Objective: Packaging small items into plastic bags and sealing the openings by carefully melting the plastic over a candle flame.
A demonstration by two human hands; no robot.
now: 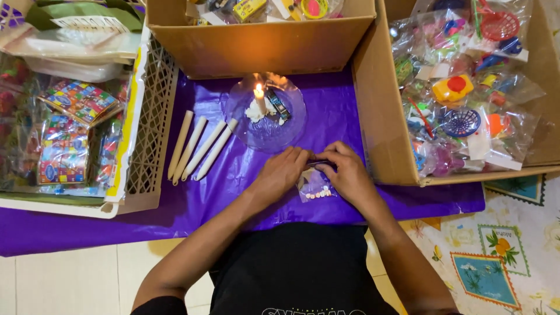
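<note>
My left hand (pixel 281 173) and my right hand (pixel 346 171) meet over a small clear plastic packet (pixel 315 188) holding tiny pale beads, both pinching its top edge. The packet lies on the purple sheet (pixel 233 192). Just beyond my hands a lit candle (pixel 259 100) stands on a clear glass plate (pixel 291 125), with a small lighter (pixel 278 105) beside it on the plate.
Several unlit cream candles (pixel 198 147) lie left of the plate. A lattice plastic crate (pixel 149 140) of packed toys stands at the left. Cardboard boxes of bagged toys sit behind (pixel 256 49) and to the right (pixel 379 116). A patterned cloth (pixel 501 256) lies at the lower right.
</note>
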